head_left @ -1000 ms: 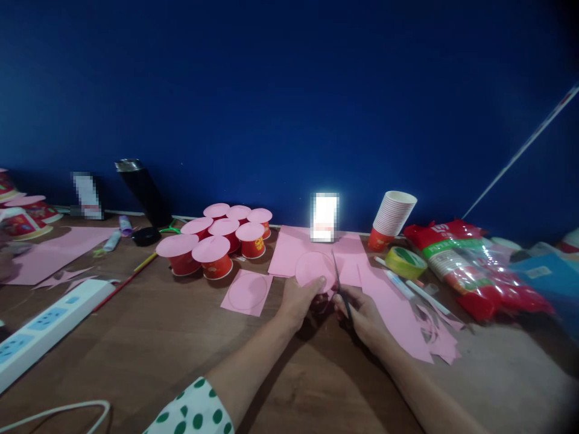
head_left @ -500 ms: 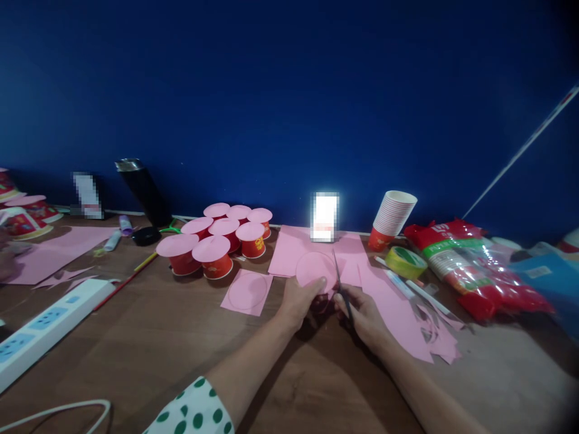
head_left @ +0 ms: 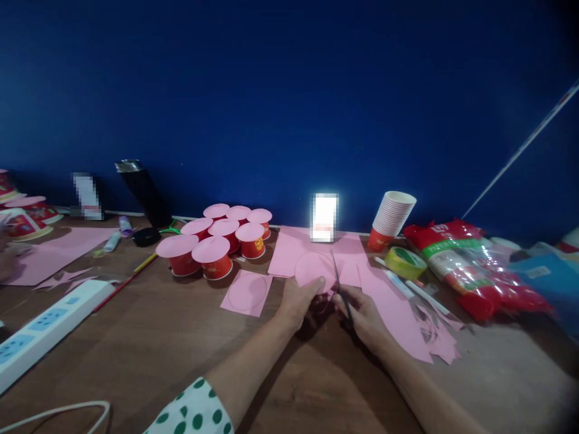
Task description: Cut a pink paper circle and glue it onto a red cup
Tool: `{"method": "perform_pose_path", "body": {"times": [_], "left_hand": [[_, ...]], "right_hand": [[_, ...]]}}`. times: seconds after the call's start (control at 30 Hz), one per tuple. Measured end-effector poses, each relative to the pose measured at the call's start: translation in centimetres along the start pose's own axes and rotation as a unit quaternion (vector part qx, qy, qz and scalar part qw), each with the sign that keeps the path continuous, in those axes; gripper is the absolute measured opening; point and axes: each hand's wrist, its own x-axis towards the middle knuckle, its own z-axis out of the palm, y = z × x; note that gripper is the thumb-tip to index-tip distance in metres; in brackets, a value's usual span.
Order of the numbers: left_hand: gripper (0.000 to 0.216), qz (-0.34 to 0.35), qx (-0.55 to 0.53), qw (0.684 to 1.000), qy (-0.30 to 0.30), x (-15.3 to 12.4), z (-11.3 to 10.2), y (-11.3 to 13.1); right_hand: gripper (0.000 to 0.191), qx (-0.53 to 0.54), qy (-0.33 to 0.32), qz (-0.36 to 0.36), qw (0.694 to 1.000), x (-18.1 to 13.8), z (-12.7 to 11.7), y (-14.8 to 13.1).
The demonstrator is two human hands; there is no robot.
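My left hand (head_left: 296,298) is closed on a round pink paper disc (head_left: 313,269), its thumb lying on top. In my right hand (head_left: 359,310) is a pair of dark scissors (head_left: 342,293), blades pointing away from me along the disc's right edge. Part of the pink paper curls below the disc, between the hands. Left of my left hand lies a pink paper square (head_left: 246,293) with a circle drawn on it. Behind the disc, larger pink sheets (head_left: 283,250) rest against the wall's foot. Whether the blades are apart is hard to make out.
Red paper cups (head_left: 212,267) topped with pink discs stand at left. A cup stack (head_left: 392,222), green tape roll (head_left: 407,263), red cup packages (head_left: 474,265) and paper scraps (head_left: 436,337) are at right. A power strip (head_left: 58,322), black flask (head_left: 145,193) and another person's hand (head_left: 6,256) are at left.
The paper disc has shifted very slightly left in my left hand. The scissors have tilted a little, and my hands have otherwise stayed in place.
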Motion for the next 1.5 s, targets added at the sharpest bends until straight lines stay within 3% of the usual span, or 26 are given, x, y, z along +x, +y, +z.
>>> {"method": "perform_pose_path", "body": {"times": [0.4, 0.87, 1.5], "left_hand": [[0.023, -0.012, 0.001, 1.000, 0.019, -0.2, 0.3, 0.5], [0.030, 0.022, 0.031, 0.999, -0.022, 0.1, -0.2, -0.5], [0.026, 0.021, 0.026, 0.999, -0.016, 0.0, -0.1, -0.1]], "right_hand": [[0.049, 0.003, 0.000, 0.002, 1.000, 0.0, 0.0, -0.2], [0.048, 0.006, -0.009, 0.000, 1.000, 0.0, 0.0, -0.2], [0.049, 0.009, 0.003, -0.002, 1.000, -0.1, 0.2, -0.4]]}}
